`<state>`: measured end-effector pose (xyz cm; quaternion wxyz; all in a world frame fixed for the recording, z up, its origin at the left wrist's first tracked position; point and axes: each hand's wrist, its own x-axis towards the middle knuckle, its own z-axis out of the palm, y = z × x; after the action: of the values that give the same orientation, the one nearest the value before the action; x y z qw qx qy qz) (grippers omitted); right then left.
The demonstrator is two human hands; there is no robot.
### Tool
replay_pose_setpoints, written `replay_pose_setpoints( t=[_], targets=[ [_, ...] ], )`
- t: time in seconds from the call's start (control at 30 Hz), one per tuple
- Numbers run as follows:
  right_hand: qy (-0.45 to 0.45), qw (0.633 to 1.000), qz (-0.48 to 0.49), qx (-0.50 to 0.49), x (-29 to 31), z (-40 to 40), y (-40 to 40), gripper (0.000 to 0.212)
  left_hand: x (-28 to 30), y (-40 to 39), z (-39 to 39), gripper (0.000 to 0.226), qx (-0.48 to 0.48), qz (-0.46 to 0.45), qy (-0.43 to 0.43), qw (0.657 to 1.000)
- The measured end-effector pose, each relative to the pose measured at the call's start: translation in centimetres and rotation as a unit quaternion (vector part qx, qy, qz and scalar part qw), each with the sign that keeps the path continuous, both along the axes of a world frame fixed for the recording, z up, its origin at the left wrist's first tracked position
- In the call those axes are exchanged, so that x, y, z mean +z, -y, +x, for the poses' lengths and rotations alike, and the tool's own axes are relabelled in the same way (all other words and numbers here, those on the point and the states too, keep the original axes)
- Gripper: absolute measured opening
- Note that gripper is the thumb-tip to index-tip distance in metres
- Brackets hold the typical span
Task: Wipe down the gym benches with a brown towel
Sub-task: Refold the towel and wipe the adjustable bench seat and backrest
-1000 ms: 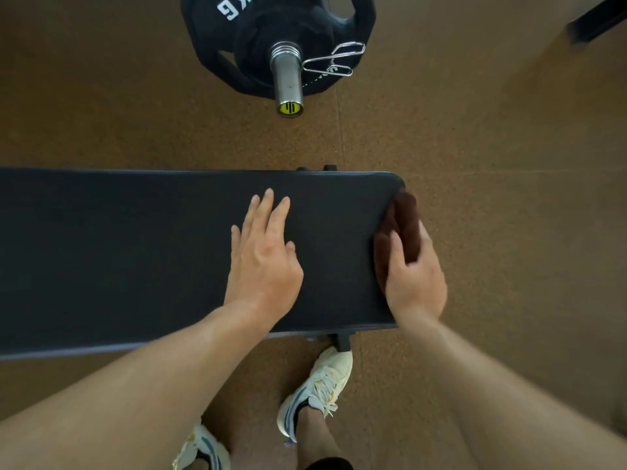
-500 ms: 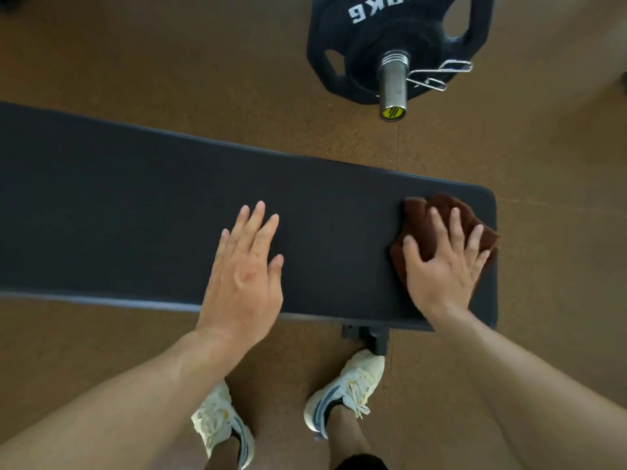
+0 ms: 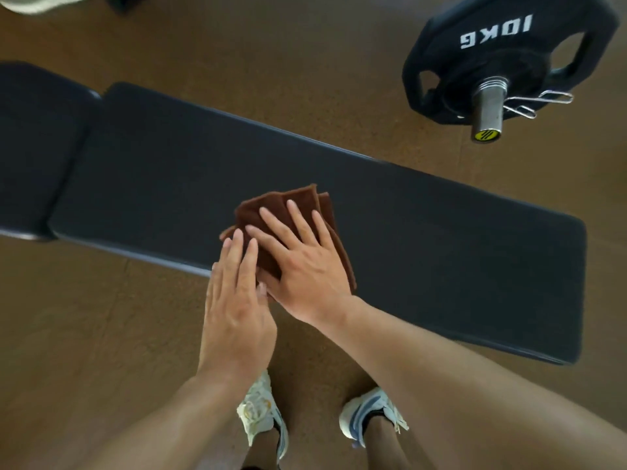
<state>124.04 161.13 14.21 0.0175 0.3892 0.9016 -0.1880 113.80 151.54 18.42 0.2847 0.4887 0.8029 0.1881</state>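
While the right hand presses the brown towel flat, fingers spread, the left hand lies alongside.

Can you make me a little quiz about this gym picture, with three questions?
1. True or false: the towel lies on the floor.
2. Which hand presses flat on the towel: A) left hand B) right hand?
3. Fill in: the plate reads ___.

Key: 1. False, it is on the bench. 2. B; the left only touches its near edge. 3. 10KG.
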Motion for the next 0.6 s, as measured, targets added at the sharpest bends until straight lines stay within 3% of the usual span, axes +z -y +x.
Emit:
replay_pose_setpoints(
  t=[0.13,0.23,0.43,0.6],
  targets=[
    [-0.004,0.997,-0.004,0.079,0.0,3.1,-1.2,0.057,0.5,2.6,-0.6,0.065,-0.025,-0.025,-0.014,0.999],
    [0.014,0.997,-0.008,0.078,0.2,5.7,-2.9,0.059,0.5,2.5,-0.1,0.068,-0.059,-0.028,-0.021,0.998],
    [0.039,0.996,-0.027,-0.081,0.3,7.0,-7.4,0.062,0.9,-1.7,3.6,0.072,-0.117,-0.016,-0.005,0.993],
    [0.032,0.972,-0.025,-0.229,0.0,14.5,-9.9,0.061,1.0,-4.7,8.6,0.071,-0.154,-0.017,-0.004,0.988]
  ],
)
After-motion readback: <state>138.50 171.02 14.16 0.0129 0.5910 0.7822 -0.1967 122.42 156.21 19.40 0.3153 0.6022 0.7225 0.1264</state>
